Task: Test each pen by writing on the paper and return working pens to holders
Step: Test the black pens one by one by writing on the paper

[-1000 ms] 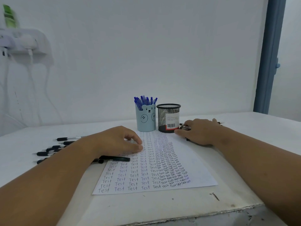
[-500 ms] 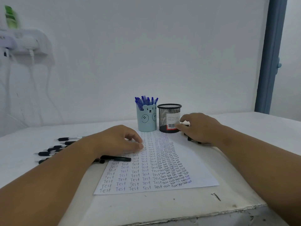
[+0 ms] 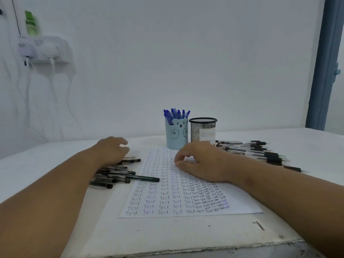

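A white paper (image 3: 167,202) covered in rows of "Test" lies in the middle of the table. Behind it stand a light-blue bear holder (image 3: 176,135) full of blue pens (image 3: 176,114) and a black mesh holder (image 3: 202,129). Black pens lie in a left pile (image 3: 111,180) and a right pile (image 3: 251,148). One dark pen (image 3: 141,178) reaches onto the paper's left edge. My left hand (image 3: 111,151) hovers over the left pile, fingers loosely curled, holding nothing. My right hand (image 3: 201,162) rests on the paper's upper part, fingers bent; no pen shows in it.
A small dark nail (image 3: 259,225) lies near the chipped front table edge (image 3: 186,251). A white wall shelf (image 3: 44,51) with hanging cables is at the upper left. A blue door frame (image 3: 323,62) stands at the right.
My left hand has moved off the paper, left to the pen pile. My right hand has left the right pens and come onto the paper.
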Tool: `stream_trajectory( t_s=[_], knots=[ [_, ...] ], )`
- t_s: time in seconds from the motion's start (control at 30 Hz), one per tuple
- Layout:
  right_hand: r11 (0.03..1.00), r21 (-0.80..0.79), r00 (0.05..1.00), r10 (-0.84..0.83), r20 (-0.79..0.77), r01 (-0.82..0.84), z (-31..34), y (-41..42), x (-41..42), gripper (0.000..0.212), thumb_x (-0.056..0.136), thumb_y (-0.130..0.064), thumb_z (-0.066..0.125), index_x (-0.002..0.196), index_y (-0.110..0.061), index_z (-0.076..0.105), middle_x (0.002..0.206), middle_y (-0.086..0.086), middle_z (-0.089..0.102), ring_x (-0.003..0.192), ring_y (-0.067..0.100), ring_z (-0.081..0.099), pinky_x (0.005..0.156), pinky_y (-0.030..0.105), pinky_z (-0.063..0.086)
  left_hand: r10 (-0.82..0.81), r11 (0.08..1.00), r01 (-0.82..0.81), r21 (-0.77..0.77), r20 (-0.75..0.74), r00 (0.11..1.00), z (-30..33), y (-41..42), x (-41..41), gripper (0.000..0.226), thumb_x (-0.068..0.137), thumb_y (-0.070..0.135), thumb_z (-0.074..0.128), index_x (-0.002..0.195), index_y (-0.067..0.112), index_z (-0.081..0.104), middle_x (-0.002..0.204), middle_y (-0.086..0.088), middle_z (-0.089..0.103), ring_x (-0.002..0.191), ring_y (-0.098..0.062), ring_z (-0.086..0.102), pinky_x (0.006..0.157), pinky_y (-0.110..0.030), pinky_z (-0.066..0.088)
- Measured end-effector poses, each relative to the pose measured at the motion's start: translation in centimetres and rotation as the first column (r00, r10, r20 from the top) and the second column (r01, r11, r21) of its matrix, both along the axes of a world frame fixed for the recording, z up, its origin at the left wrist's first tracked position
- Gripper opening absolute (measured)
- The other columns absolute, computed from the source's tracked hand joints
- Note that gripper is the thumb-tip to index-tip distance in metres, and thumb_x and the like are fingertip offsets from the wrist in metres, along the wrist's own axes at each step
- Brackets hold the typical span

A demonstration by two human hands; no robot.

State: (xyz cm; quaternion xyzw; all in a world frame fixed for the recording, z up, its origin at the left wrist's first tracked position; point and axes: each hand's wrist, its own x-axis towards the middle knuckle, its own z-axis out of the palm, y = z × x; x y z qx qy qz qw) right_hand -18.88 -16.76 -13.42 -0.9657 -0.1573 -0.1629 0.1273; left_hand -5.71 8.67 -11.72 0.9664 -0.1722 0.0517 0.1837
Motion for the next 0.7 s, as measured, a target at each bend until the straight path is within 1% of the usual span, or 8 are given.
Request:
stream_trajectory(
  t_s=[0.03,0.1,0.17,0.2,0.3,0.4,0.53,0.7],
  knots=[
    [1.0,-0.002,1.0,0.002,-0.003,-0.002,0.0,-0.13,0.04,0.026,0.1,-0.042,0.055,0.115,-0.028,0.071,0.118,-0.013,0.067,0.105,0.001,0.055,0.093,0.024,0.044,0.01,0.997,-0.006,0.078,-0.048,0.999,-0.19,0.1,0.23,0.029,0.106,0.03,0.041,0.131,0.023,0.055,0.146,-0.002,0.047,0.135,-0.023,0.043,0.111,-0.033,0.032],
    [1.0,0.001,1.0,-0.001,-0.007,0.001,0.0,-0.36,0.05,0.026,0.101,-0.04,0.055,0.116,-0.026,0.071,0.117,-0.013,0.068,0.096,-0.003,0.054,0.083,0.016,0.041,0.001,0.978,0.014,0.207,-0.072,0.997,-0.67,-0.03,0.36,0.017,0.108,0.018,0.033,0.104,0.015,0.049,0.121,-0.01,0.054,0.105,-0.022,0.047,0.088,-0.028,0.037],
    [1.0,-0.002,1.0,-0.007,-0.011,0.007,-0.02,-0.45,0.08,0.026,0.101,-0.039,0.055,0.116,-0.025,0.071,0.115,-0.014,0.068,0.089,-0.008,0.053,0.076,0.007,0.037,0.008,0.98,0.0,0.197,-0.042,0.999,-0.92,-0.3,0.37,0.019,0.105,0.007,0.029,0.091,0.009,0.042,0.102,-0.012,0.049,0.086,-0.02,0.038,0.071,-0.026,0.032],
    [1.0,-0.001,1.0,-0.009,-0.012,0.009,-0.02,-0.49,0.12,0.025,0.101,-0.038,0.055,0.116,-0.025,0.071,0.114,-0.015,0.068,0.087,-0.012,0.052,0.074,0.004,0.036,0.003,0.985,0.002,0.171,-0.03,1.0,-0.88,-0.34,0.38,0.021,0.104,0.007,0.03,0.092,0.008,0.046,0.102,-0.009,0.051,0.087,-0.02,0.041,0.074,-0.028,0.034],
    [1.0,0.012,1.0,-0.006,-0.014,0.006,-0.1,-0.57,0.26,0.024,0.101,-0.037,0.056,0.115,-0.025,0.072,0.113,-0.015,0.068,0.086,-0.016,0.051,0.073,0.004,0.036,0.031,0.999,-0.032,0.007,0.019,0.999,-0.71,-0.12,0.6,0.033,0.101,0.004,0.038,0.115,0.015,0.066,0.112,0.006,0.05,0.108,-0.015,0.048,0.092,-0.025,0.037],
    [1.0,0.028,1.0,-0.009,-0.018,0.01,-0.19,-0.67,0.26,0.023,0.1,-0.038,0.056,0.113,-0.026,0.072,0.113,-0.015,0.068,0.088,-0.013,0.053,0.078,0.009,0.04,0.061,0.992,-0.055,-0.11,0.047,0.997,-0.84,-0.02,0.74,0.037,0.094,-0.002,0.044,0.101,0.018,0.074,0.101,0.008,0.058,0.101,-0.014,0.053,0.083,-0.023,0.039],
    [0.999,0.03,1.0,-0.016,-0.011,0.016,-0.21,-0.69,0.22,0.023,0.101,-0.038,0.056,0.112,-0.027,0.072,0.113,-0.014,0.068,0.094,-0.003,0.055,0.089,0.023,0.048,0.024,0.99,-0.009,-0.144,0.101,0.995,-0.81,0.15,0.95,0.034,0.093,0.0,0.054,0.083,0.024,0.076,0.092,0.012,0.065,0.089,-0.008,0.058,0.067,-0.018,0.042],
    [0.999,0.027,1.0,-0.02,-0.01,0.021,-0.18,-0.72,0.24,0.022,0.101,-0.038,0.056,0.112,-0.028,0.072,0.11,-0.016,0.067,0.091,-0.008,0.053,0.089,0.023,0.049,-0.009,0.992,0.029,-0.121,0.168,0.986,-0.62,-0.8,0.55,0.03,0.103,0.013,0.05,0.085,0.029,0.068,0.1,0.011,0.065,0.087,-0.011,0.059,0.081,-0.03,0.051]
  ],
)
